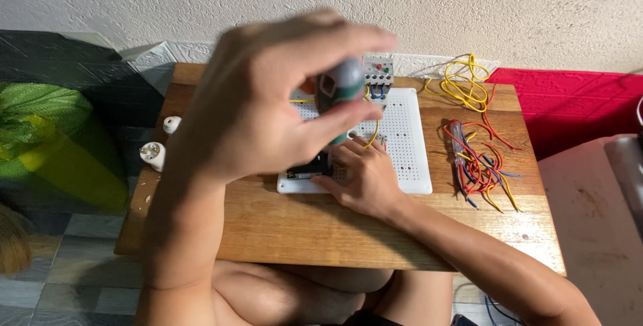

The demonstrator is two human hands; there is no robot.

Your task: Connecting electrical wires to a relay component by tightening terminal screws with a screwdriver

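At the far left, about nine o'clock, a green bag (47, 138) lies on the tiled floor beside the low wooden table (321, 232). Two small white fittings (161, 142) sit at the table's left edge, one just above the other.

The left hand (268, 98) is raised close to the camera, slightly blurred, a little left of centre. Its fingers and thumb are curled round the green-grey handle of a screwdriver (341, 91), pinching it near the top; the handle stands roughly upright, and its lower end drops behind the hand toward the white board (408, 145), so the tip cannot be seen.

The white board, full of small holes, lies flat on the table at the middle, toward twelve o'clock. A small dark part (308, 165) sits at its lower left corner, and a grey switch block with a red and a green button (378, 71) stands at its top edge. A yellow wire (372, 135) curves down across the board.

The right hand (365, 175) rests palm down on the board's lower part, fingers loosely bent, pressing just beside the dark part; I cannot tell whether it grips anything beneath.

Toward two o'clock a loop of yellow wires (469, 85) lies on the table, and below it, at three o'clock, a tangle of red, blue and yellow wires (479, 165). A red mat (576, 105) lies beyond the table's right edge.
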